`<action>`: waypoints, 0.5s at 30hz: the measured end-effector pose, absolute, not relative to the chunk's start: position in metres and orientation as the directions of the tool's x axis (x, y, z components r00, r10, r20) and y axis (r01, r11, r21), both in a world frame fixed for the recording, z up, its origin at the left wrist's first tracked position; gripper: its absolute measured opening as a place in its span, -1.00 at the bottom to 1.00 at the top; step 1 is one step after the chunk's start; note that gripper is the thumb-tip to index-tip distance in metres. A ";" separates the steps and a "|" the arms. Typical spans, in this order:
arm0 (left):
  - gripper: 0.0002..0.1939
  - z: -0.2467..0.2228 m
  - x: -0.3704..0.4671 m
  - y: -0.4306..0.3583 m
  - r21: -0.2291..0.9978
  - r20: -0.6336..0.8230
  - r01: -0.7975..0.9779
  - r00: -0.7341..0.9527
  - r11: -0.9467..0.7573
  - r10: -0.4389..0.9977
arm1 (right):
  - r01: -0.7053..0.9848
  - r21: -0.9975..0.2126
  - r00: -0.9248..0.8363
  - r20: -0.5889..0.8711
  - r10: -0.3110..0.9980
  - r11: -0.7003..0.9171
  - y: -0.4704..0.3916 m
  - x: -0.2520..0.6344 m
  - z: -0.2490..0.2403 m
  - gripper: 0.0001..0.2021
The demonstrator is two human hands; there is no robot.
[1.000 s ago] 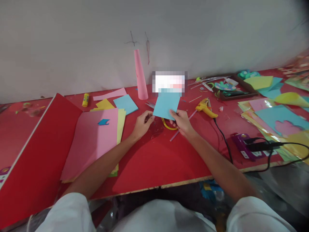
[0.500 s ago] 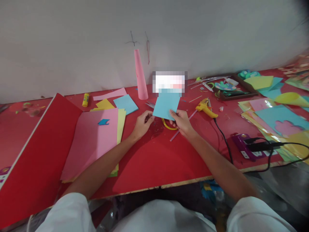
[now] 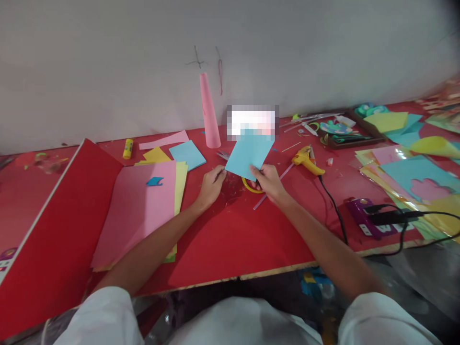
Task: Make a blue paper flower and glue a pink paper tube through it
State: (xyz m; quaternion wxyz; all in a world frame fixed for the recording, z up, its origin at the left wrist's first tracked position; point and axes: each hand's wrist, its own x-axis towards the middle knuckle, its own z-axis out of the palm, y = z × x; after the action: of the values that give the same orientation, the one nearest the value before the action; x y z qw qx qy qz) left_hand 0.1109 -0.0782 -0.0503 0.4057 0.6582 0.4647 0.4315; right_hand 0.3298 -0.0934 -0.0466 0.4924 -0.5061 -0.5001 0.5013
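A light blue sheet of paper [image 3: 248, 155] is held up tilted over the middle of the red table. My right hand [image 3: 269, 183] is closed on its lower right part, thumb on top and fingers underneath. At the sheet's left corner, the fingertips of my left hand [image 3: 212, 186] are pinched together; the contact there is small. Beneath the sheet lie scissors with a yellow handle [image 3: 247, 188], mostly covered, their blade tips showing to the left. A pink paper cone [image 3: 209, 112] stands upright behind.
To the left are stacked pink and yellow sheets [image 3: 143, 211], a red upright panel [image 3: 64, 230] and a glue stick [image 3: 127, 149]. On the right lie a yellow glue gun [image 3: 308, 160], a purple power strip [image 3: 370, 220] with cables, and a dark tray [image 3: 355, 143]. A blurred patch hides part of the back.
The blue sheet has turned clockwise, its top edge swinging right. My left hand has shifted slightly left, my right hand barely moved.
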 end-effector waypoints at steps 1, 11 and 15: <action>-0.72 -0.050 0.111 -0.078 0.944 0.189 0.238 0.176 -0.228 0.966 | 0.012 -1.000 0.000 -0.021 1.000 -0.021 -0.093 0.329 -0.046 -0.31; -0.78 -0.050 0.111 -0.079 0.914 0.246 0.271 0.220 -0.301 0.944 | -0.174 -0.972 0.102 -0.179 0.978 -0.160 -0.091 0.333 -0.042 -0.46; -0.79 -0.044 0.113 -0.083 0.875 0.289 0.332 0.227 -0.353 0.930 | -0.197 -0.967 0.096 -0.181 0.979 -0.159 -0.092 0.332 -0.044 -0.48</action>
State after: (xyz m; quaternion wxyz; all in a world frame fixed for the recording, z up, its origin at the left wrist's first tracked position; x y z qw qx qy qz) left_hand 0.1127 -0.0831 -0.0445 0.3485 0.7015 0.4497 0.4292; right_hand 0.3316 -0.0919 -0.0438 0.5279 -0.5191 -0.3764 0.5569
